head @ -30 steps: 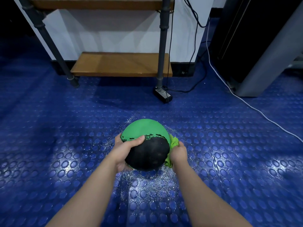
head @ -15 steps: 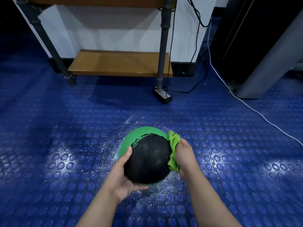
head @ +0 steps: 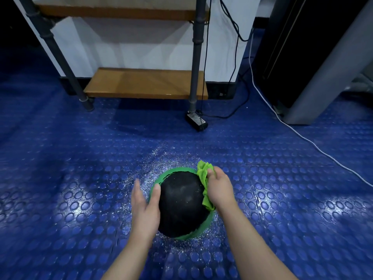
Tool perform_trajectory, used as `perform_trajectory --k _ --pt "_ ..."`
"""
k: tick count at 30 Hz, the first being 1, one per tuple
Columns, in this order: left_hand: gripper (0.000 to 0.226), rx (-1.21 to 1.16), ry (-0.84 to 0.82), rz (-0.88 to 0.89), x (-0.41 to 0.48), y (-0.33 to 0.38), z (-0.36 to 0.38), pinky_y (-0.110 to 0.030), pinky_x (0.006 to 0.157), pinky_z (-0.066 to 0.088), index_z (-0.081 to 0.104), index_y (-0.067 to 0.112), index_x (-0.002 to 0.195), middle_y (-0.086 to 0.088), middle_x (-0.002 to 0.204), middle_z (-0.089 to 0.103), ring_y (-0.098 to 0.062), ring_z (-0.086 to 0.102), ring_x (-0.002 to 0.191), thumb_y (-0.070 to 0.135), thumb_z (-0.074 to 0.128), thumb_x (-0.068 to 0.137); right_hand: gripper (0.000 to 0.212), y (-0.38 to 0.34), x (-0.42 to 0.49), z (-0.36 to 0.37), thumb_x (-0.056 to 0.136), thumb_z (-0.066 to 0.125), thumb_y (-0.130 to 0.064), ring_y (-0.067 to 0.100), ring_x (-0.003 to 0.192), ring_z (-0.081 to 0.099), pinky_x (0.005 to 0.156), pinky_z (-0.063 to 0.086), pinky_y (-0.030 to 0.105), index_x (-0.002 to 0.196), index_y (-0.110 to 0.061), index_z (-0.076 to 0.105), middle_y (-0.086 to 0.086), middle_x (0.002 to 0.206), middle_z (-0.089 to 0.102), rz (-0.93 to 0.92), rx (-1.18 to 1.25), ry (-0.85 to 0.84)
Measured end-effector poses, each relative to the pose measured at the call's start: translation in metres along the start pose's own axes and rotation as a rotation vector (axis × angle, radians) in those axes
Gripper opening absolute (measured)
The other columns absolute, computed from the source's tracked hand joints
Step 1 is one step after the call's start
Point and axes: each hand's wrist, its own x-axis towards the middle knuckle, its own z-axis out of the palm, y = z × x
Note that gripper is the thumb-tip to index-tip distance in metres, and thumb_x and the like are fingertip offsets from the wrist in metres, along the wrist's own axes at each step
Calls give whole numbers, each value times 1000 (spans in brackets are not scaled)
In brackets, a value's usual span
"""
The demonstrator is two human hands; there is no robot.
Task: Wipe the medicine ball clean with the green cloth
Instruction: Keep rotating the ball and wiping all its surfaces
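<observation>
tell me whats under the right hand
The cloth, bunched, lies under the right hand, pressed against the ball on its upper right side. Its ends stick out above and below the hand. The ball's surface beneath cloth and palm is covered.

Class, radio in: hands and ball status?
Left hand flat against black-and-green medicine ball. Right hand grips crumpled green cloth on it. Pale grit on blue floor.
</observation>
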Motion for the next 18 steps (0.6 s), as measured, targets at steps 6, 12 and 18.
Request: perform_trajectory --k 6,12,18 --pt "51 252 7 439 21 -10 18 -34 120 24 59 26 132 14 142 48 -10 36 140 53 31 99 29 -22 -41 -6 99 34 -38 8 104 54 88 44 28 110 -28 59 -9 107 60 -363 150 163" --pt "58 305 48 530 28 -13 31 -39 114 34 62 20 130 7 136 58 -11 48 131 49 25 95 52 -15 -51 26 91 32 -57 25 138 25 114 20 48 141 -41 32 -1 154 26 -375 -473 46" --pt "62 395 73 552 29 -3 41 -34 113 33 64 22 127 9 133 60 -12 48 128 51 21 93 40 -25 -24 15 95 40 -49 31 116 41 96 38 44 124 -23 48 5 131 44 -222 -397 31"
